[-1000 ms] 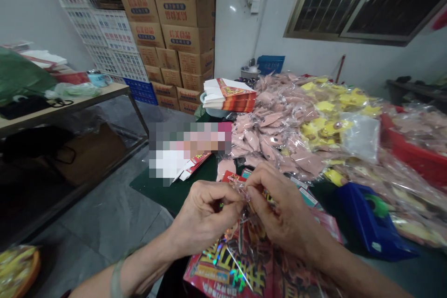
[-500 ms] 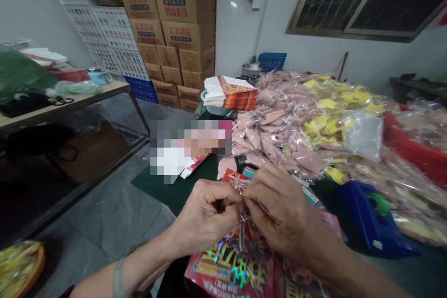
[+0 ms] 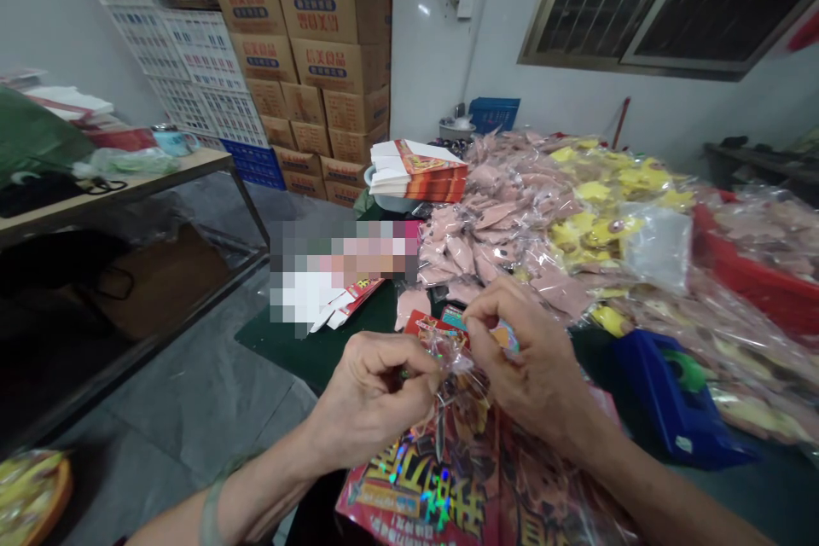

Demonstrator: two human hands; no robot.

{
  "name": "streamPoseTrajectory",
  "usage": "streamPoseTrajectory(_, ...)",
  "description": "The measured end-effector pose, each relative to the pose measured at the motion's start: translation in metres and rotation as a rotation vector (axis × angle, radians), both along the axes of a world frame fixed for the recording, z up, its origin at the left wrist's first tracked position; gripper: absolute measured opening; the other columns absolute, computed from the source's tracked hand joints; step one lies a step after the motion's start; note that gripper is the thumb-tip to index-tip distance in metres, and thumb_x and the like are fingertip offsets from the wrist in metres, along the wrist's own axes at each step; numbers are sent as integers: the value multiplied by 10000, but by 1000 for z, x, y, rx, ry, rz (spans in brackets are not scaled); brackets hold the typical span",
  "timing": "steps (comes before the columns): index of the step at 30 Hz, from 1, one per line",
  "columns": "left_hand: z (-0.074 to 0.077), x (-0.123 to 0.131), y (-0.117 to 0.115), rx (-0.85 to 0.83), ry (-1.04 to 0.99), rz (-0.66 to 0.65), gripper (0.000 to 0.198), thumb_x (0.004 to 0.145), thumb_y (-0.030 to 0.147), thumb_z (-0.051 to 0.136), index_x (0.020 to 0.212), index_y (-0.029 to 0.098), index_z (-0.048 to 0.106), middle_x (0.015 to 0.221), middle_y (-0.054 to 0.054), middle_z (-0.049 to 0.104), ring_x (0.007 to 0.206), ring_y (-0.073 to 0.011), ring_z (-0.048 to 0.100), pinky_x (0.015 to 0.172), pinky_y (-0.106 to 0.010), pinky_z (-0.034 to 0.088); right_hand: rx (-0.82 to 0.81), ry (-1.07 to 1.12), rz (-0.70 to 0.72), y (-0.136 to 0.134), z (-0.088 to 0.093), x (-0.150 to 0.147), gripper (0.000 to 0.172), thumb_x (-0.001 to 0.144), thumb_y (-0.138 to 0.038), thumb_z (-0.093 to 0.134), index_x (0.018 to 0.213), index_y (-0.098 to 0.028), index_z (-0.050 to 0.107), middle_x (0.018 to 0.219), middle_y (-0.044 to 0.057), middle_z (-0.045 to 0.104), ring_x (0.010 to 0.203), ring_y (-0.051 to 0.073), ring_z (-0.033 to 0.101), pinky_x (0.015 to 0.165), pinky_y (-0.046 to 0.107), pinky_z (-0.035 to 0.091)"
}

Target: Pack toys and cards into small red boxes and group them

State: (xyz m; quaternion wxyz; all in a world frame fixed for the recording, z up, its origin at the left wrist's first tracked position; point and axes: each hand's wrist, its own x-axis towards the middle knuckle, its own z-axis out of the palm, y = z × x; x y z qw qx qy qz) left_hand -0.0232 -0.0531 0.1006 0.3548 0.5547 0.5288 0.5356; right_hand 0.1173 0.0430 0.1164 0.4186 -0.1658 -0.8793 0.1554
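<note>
My left hand [image 3: 384, 388] is closed in a pinch on the gathered end of a clear plastic bag [image 3: 455, 358]. My right hand [image 3: 531, 367] is closed too, thumb and forefinger pressed together just above and to the right of the bag; what lies between them, if anything, is too small to make out. Beneath both hands lies shiny red printed packaging [image 3: 428, 490] with large yellow characters. Small red and teal printed cards [image 3: 455, 317] show just beyond the fingers.
Wrapped pink pieces [image 3: 492, 222] and yellow ones [image 3: 601, 196] are heaped across the green table [image 3: 281, 345]. A blue tape dispenser [image 3: 678, 401] with green tape stands right. Folded white-and-red cartons [image 3: 419, 171] lie behind. Stacked brown boxes [image 3: 320, 26] line the wall.
My right hand has moved up and right, away from my left hand, opening a gap in which the clear plastic shows. My left hand stays nearly in place, still pinching.
</note>
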Motion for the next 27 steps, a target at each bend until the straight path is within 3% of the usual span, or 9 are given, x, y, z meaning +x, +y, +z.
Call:
streamPoseTrajectory(6, -1, 0, 0, 36, 21, 27, 161, 720, 112, 549, 586, 130, 637, 536, 2, 551, 510, -82, 447, 509, -205, 369, -29, -83, 164, -8, 5, 4, 164, 813, -86, 470, 861, -178, 597, 736, 21, 556, 703, 151, 492, 621, 307, 382)
streamPoseTrajectory(13, -12, -3, -2, 86, -85, 49, 148, 798, 177, 587, 705, 142, 696, 635, -22, 589, 579, -95, 497, 552, -216, 398, -215, -179, 271, -5, 8, 8, 174, 784, -114, 543, 926, -192, 607, 835, 26, 576, 814, 166, 518, 704, 326, 430)
streamPoseTrajectory(17, -18, -4, 1, 194, -182, 172, 94, 787, 182, 634, 785, 204, 725, 787, -16, 556, 754, -106, 521, 684, -208, 433, -226, -175, 264, -3, 7, 7, 253, 783, -77, 537, 994, -202, 599, 954, 42, 576, 906, 163, 532, 764, 317, 449)
streamPoseTrajectory(20, -15, -3, 5, 247, -244, 206, 86, 760, 185, 670, 832, 215, 707, 943, -30, 556, 925, -136, 524, 831, -234, 433, -262, -104, 204, -1, 5, 6, 158, 865, -123, 473, 871, -185, 618, 768, 5, 597, 709, 117, 549, 633, 248, 432)
streamPoseTrajectory(21, -12, -2, 6, 230, -280, 185, 165, 741, 185, 693, 900, 225, 688, 979, -33, 563, 938, -142, 530, 837, -242, 440, -278, -88, 183, -1, 5, 6, 163, 878, -148, 466, 819, -177, 615, 695, -9, 581, 633, 106, 531, 582, 233, 413)
streamPoseTrajectory(24, -6, 1, 10, 68, -400, 81, 401, 705, 216, 733, 1082, 249, 603, 901, -17, 593, 785, -120, 565, 708, -231, 475, -341, -56, 157, -3, 5, 6, 226, 889, -189, 454, 705, -167, 583, 564, -38, 509, 498, 83, 453, 479, 208, 352)
streamPoseTrajectory(27, -4, 3, 12, -59, -408, 40, 182, 746, 293, 695, 889, 187, 656, 678, 17, 554, 592, -78, 503, 558, -194, 428, -403, -40, 150, -6, 5, 6, 260, 899, -228, 437, 678, -171, 561, 534, -46, 465, 475, 81, 410, 449, 202, 326)
